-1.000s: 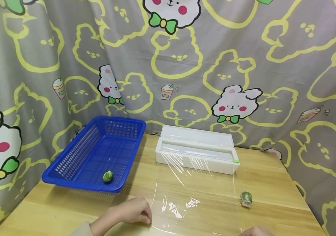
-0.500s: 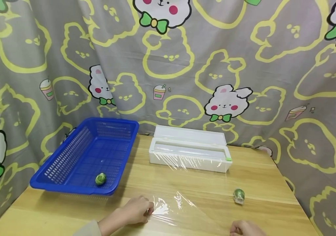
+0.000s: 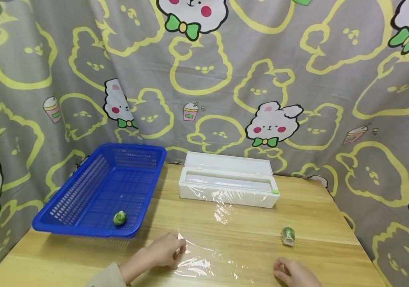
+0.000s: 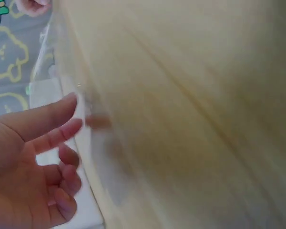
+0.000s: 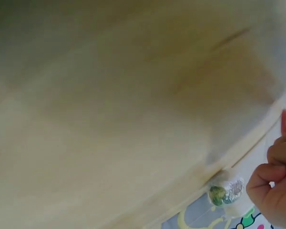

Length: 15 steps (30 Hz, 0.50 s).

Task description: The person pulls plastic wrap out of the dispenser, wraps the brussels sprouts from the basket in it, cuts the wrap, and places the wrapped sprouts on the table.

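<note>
A sheet of clear plastic wrap (image 3: pixel 197 268) stretches over the wooden table from the white wrap dispenser (image 3: pixel 226 194) to between the hands. My left hand (image 3: pixel 166 250) is at its left edge, near the table; in the left wrist view the thumb and index fingertips (image 4: pixel 70 102) are apart, the other fingers loosely bent. My right hand (image 3: pixel 295 274) is at the near right, thumb and index curled toward each other; I cannot tell whether wrap is between them. Beyond it sits a small green vegetable like a Brussels sprout, wrapped in film (image 3: pixel 288 236).
A blue plastic basket (image 3: pixel 98 230) stands at the left with one unwrapped sprout (image 3: pixel 119 218) inside, near its front corner. The dispenser's lid (image 3: pixel 228 162) is raised at the back, and a patterned curtain (image 3: pixel 218 131) hangs behind the table (image 3: pixel 319 207).
The plastic wrap has come down closer to the table and its glare has shifted. My left hand's fingers have loosened. The head view has turned slightly right.
</note>
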Each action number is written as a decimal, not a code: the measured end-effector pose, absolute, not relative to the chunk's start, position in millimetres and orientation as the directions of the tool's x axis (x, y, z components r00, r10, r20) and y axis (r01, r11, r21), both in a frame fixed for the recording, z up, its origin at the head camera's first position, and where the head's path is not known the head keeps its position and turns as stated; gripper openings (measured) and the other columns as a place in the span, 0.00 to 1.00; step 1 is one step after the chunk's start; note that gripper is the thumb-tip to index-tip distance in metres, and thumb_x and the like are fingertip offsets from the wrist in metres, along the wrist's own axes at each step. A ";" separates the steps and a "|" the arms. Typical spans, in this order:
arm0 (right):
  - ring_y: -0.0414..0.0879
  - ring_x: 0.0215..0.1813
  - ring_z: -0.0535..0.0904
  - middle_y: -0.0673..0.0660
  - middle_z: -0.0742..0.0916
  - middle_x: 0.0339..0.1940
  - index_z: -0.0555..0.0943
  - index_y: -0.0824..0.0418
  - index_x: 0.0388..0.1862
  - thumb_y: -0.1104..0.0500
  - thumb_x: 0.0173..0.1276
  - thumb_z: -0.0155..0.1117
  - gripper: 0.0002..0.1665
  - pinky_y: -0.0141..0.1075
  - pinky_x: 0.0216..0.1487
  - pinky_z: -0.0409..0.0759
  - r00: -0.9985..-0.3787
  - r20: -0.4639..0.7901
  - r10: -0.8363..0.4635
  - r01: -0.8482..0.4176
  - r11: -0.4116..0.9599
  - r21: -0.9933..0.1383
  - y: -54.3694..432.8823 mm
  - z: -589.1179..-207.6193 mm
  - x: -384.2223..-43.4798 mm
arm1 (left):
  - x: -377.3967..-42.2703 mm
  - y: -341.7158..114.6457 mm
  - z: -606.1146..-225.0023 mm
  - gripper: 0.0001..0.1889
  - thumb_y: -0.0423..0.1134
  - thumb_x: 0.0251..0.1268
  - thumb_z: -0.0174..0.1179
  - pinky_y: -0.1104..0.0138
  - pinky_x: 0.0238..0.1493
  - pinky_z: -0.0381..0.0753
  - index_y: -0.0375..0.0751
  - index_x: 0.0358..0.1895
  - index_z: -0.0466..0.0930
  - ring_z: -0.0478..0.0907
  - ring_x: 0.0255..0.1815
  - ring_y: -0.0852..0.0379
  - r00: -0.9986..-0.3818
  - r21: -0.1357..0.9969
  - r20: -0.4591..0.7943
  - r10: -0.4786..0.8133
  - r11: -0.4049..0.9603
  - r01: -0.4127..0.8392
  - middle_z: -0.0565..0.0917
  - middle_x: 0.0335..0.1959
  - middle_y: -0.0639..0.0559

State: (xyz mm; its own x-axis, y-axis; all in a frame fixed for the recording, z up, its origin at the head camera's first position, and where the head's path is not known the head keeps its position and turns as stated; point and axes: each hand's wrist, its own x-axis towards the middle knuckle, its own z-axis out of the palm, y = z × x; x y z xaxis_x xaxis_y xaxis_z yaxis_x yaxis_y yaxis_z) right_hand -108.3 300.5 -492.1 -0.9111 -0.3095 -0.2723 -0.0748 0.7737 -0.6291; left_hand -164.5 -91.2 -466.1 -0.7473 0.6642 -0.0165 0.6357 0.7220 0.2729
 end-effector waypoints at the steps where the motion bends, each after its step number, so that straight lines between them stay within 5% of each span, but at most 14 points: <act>1: 0.35 0.16 0.63 0.48 0.72 0.16 0.75 0.60 0.36 0.58 0.61 0.61 0.08 0.28 0.18 0.61 -0.910 -0.267 -0.316 -0.089 0.779 -0.620 300.1 -492.6 -108.7 | -163.5 -92.3 -467.6 0.20 0.40 0.28 0.74 0.72 0.27 0.63 0.52 0.27 0.71 0.64 0.26 0.64 -0.751 0.256 -0.028 0.659 0.731 0.632 0.67 0.21 0.63; 11: 0.31 0.14 0.62 0.43 0.71 0.14 0.63 0.70 0.50 0.56 0.61 0.61 0.26 0.23 0.17 0.60 -0.866 -0.229 -0.444 -0.148 0.665 -0.732 316.9 -499.0 -103.6 | -150.8 -103.8 -464.3 0.29 0.44 0.19 0.77 0.64 0.29 0.69 0.47 0.30 0.66 0.68 0.29 0.55 -0.822 0.189 -0.082 0.563 0.819 0.542 0.68 0.23 0.57; 15: 0.29 0.13 0.58 0.39 0.68 0.13 0.60 0.71 0.53 0.52 0.64 0.58 0.29 0.21 0.16 0.57 -0.843 -0.234 -0.485 -0.152 0.632 -0.760 319.8 -500.2 -101.5 | -147.6 -110.8 -446.0 0.26 0.45 0.27 0.74 0.64 0.26 0.70 0.44 0.35 0.71 0.69 0.27 0.58 -0.814 0.274 -0.111 0.570 0.805 0.526 0.70 0.23 0.58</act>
State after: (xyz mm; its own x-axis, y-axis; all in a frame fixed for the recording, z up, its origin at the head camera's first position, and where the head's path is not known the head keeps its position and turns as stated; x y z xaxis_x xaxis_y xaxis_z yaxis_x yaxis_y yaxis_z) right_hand -101.5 319.8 -500.2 -0.8427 -0.4846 -0.2345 -0.1521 0.6320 -0.7599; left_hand -147.6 -110.8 -446.0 -0.8145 0.5695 -0.1108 0.5258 0.8053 0.2739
